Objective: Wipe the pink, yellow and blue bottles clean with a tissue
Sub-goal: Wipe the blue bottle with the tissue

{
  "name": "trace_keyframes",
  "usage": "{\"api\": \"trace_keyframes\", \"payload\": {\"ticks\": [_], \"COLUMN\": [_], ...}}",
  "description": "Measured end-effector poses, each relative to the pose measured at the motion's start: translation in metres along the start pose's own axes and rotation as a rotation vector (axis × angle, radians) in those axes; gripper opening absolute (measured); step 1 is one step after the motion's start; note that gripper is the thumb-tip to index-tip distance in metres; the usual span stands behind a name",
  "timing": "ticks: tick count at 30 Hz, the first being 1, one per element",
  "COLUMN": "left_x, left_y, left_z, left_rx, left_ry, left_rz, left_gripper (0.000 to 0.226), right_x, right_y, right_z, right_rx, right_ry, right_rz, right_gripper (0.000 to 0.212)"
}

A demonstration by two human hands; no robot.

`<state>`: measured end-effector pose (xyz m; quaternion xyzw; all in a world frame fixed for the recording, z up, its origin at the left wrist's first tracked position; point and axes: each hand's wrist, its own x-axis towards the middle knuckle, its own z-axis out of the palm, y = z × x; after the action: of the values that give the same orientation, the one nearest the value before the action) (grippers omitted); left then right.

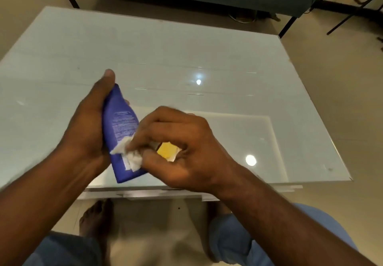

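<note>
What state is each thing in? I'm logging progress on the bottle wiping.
blue bottle: held off the table, tilted, being wiped
tissue: crumpled, pressed on the bottle
left hand: grips the bottle
right hand: pinches the tissue
yellow thing: mostly hidden behind the right hand

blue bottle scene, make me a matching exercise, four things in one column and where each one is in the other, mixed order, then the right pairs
Things:
1. blue bottle
2. tissue
3. yellow thing
4. glass table

Places:
a. seen through the gap under the right hand's curled fingers
b. gripped in the left hand
c. below both hands
d. pinched by the right hand against the bottle

Pairs: 1-b, 2-d, 3-a, 4-c
</note>
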<state>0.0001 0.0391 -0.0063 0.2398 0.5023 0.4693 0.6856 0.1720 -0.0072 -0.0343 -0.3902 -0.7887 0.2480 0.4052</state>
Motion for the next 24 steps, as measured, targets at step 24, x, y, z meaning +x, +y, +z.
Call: {"api": "trace_keyframes", "payload": {"ticks": [24], "left_x": [0.006], "left_y": [0.0], "left_z": [-0.001], "left_rx": [0.045], "left_ry": [0.05], "left_rz": [-0.003], "left_gripper": [0.047], "right_x": [-0.002], "right_y": [0.001], "right_z": [0.006], "right_rx": [-0.042], "right_ry": [-0.028], "right_rz": [0.054], "right_gripper": [0.015]}}
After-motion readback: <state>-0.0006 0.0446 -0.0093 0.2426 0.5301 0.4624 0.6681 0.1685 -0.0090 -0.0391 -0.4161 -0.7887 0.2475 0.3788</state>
